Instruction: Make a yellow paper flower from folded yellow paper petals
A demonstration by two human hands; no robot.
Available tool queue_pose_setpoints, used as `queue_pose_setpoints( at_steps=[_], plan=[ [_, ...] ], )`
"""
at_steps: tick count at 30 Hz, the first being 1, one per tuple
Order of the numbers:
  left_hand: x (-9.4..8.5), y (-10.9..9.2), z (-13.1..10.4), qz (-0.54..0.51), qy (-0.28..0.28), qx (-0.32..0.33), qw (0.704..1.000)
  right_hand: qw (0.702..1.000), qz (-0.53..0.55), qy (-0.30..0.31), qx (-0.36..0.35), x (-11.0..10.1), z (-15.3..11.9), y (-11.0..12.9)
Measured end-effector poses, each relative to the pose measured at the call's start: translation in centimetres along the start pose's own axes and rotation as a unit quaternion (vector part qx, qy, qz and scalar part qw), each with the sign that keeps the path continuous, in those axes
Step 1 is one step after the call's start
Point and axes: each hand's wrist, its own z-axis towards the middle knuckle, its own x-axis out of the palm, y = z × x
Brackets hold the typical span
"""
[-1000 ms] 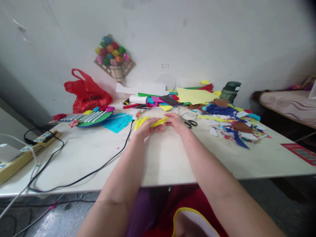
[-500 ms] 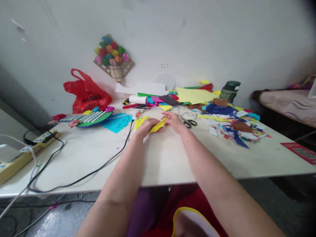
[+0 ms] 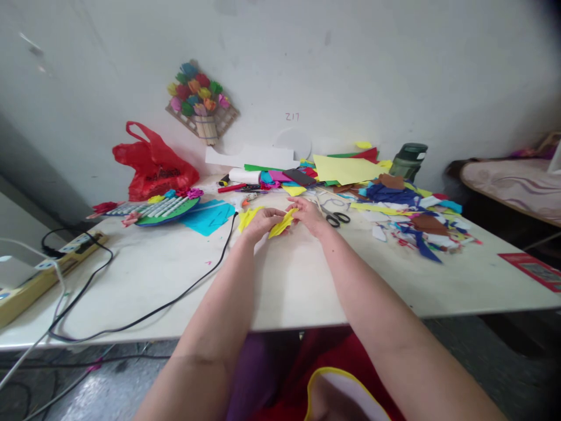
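A piece of yellow crepe paper (image 3: 281, 225) is between my two hands, above the white table (image 3: 289, 292). My left hand (image 3: 263, 224) pinches its left side, and my right hand (image 3: 308, 215) grips its upper right end with the fingers bent. More yellow paper (image 3: 250, 217) shows to the left of my left hand, partly behind it. Black-handled scissors (image 3: 336, 219) lie just right of my right hand. Something pinkish, too small to make out, shows under my right fingers.
Blue paper (image 3: 209, 217) and a green round piece with rolled sticks (image 3: 169, 211) lie left, near a red plastic bag (image 3: 153, 166). A black cable (image 3: 175, 299) crosses the left side. Paper scraps (image 3: 421, 225) spread over the right, before a green bottle (image 3: 407, 162).
The yellow paper between my hands has narrowed and tilts more steeply. My left fingers have shifted slightly to the right, closer to my right hand.
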Motion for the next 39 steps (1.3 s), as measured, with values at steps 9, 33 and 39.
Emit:
queue_pose_setpoints(
  at_steps=[9,33,39],
  plan=[
    [-0.5,0.5,0.4,0.044,0.028,0.041,0.998,0.999,0.005,-0.031,-0.018,0.2,-0.1,0.1],
    [1.0,0.8,1.3,-0.085,-0.186,0.019,0.979,0.998,0.022,-0.052,-0.004,1.2,-0.2,-0.3],
    [0.7,1.1,1.2,-0.113,-0.179,0.02,0.977,0.998,0.026,-0.056,0.016,1.6,-0.2,-0.2]
  ],
)
